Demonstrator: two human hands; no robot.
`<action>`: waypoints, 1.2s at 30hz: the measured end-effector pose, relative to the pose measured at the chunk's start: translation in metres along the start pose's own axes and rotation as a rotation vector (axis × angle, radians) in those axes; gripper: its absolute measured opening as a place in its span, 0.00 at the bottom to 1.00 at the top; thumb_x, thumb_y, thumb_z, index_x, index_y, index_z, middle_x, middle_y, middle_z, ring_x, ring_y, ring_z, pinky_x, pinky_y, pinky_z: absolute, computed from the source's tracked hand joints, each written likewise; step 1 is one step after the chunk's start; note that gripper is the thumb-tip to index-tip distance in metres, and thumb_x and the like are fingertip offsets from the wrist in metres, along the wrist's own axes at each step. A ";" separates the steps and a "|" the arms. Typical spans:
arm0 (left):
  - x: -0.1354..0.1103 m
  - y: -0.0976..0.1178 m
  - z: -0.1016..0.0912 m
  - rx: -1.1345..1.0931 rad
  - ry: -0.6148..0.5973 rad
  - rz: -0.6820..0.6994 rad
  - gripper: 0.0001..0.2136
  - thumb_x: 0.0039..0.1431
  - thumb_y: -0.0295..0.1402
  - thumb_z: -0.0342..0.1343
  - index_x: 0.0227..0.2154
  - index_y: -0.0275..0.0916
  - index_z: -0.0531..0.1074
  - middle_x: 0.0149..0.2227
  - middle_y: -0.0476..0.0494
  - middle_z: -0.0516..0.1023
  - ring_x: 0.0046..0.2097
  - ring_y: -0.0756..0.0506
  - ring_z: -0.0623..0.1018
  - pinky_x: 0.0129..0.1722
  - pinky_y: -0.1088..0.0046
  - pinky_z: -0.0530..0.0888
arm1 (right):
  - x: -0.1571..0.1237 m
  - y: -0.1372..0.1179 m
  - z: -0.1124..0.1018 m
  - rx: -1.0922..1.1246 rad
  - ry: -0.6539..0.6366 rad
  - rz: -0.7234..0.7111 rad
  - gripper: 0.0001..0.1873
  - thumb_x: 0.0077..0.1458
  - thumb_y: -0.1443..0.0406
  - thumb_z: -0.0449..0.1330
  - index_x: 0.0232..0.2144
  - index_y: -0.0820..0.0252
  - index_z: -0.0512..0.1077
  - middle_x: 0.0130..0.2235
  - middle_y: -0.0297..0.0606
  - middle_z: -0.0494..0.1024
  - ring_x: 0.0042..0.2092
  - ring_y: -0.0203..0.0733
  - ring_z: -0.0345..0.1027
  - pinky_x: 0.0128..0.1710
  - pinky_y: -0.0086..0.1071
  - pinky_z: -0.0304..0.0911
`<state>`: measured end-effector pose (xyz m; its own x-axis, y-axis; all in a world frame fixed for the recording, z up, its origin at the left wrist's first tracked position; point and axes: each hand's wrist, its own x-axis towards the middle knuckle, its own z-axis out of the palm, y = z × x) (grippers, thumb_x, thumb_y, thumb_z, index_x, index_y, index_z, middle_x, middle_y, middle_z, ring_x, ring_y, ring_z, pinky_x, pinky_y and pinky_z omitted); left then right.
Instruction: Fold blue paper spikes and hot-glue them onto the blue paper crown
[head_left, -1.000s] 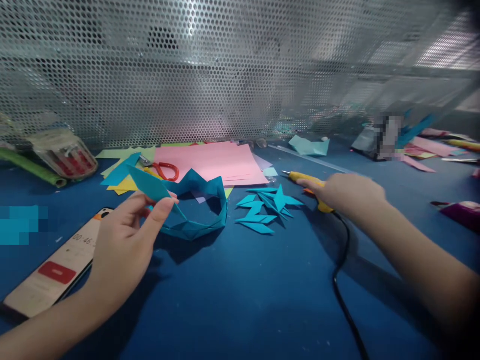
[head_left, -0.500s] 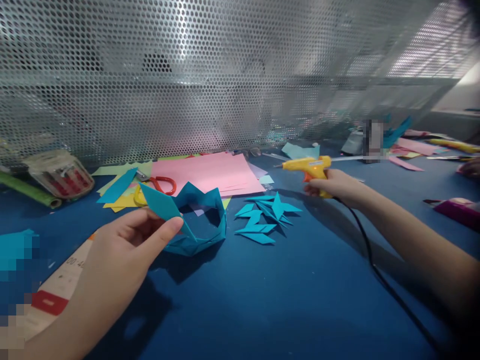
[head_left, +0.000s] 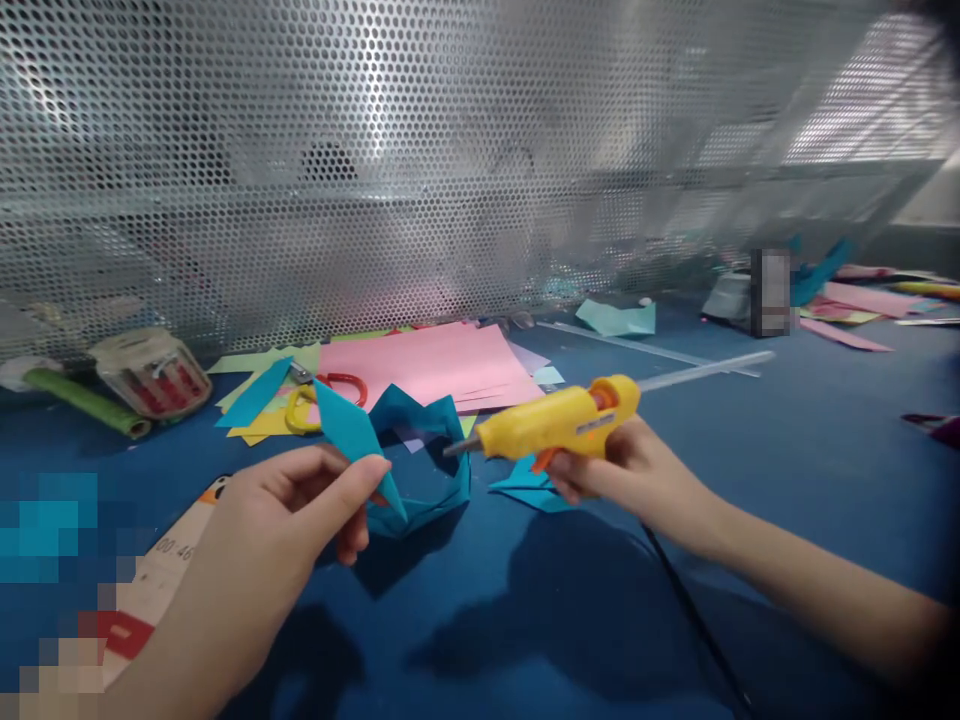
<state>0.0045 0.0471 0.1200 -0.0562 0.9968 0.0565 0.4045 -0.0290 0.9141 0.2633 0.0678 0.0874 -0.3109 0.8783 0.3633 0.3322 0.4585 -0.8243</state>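
My left hand [head_left: 300, 520] is closed, pinching a folded blue paper ring [head_left: 427, 505] by a pointed flap on its left side. The ring has several upright points, like a crown. In my right hand [head_left: 637, 470] is a yellow hot glue gun [head_left: 559, 420] with a clear glue stick [head_left: 709, 370] out of its back. My fingers wrap its handle near the orange trigger. Its metal nozzle points left and appears close to the ring's right edge. Folded blue paper pieces [head_left: 529, 487] lie partly hidden behind the gun.
Pink paper sheets [head_left: 427, 360] lie behind the ring, with red-and-yellow-handled scissors [head_left: 302, 410] on their left. A clear jar [head_left: 154, 375] and a green roll [head_left: 86, 400] stand further left. A phone [head_left: 169, 560] lies beside my left forearm. The gun's black cord [head_left: 694, 610] trails toward me.
My right hand has brought the glue gun left and nearer, from beyond the folded pieces to beside the ring. My left hand keeps its pinch on the ring.
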 end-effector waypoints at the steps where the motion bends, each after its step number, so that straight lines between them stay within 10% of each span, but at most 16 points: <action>1: -0.001 0.001 0.001 -0.020 0.006 -0.022 0.19 0.50 0.49 0.59 0.14 0.43 0.66 0.15 0.54 0.67 0.20 0.52 0.67 0.22 0.78 0.67 | -0.001 -0.001 0.006 0.000 0.011 -0.008 0.06 0.52 0.66 0.56 0.23 0.58 0.68 0.18 0.31 0.72 0.19 0.34 0.68 0.17 0.24 0.64; 36: 0.001 -0.002 -0.008 0.129 -0.098 -0.046 0.17 0.47 0.51 0.60 0.16 0.43 0.74 0.09 0.56 0.59 0.15 0.54 0.60 0.17 0.80 0.57 | -0.013 -0.003 0.032 -0.462 0.199 -0.180 0.04 0.48 0.68 0.54 0.27 0.53 0.64 0.20 0.26 0.72 0.20 0.36 0.68 0.17 0.26 0.63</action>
<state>-0.0042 0.0473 0.1214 0.0096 0.9995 -0.0292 0.5176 0.0200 0.8554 0.2377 0.0506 0.0718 -0.2395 0.7683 0.5937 0.6603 0.5771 -0.4806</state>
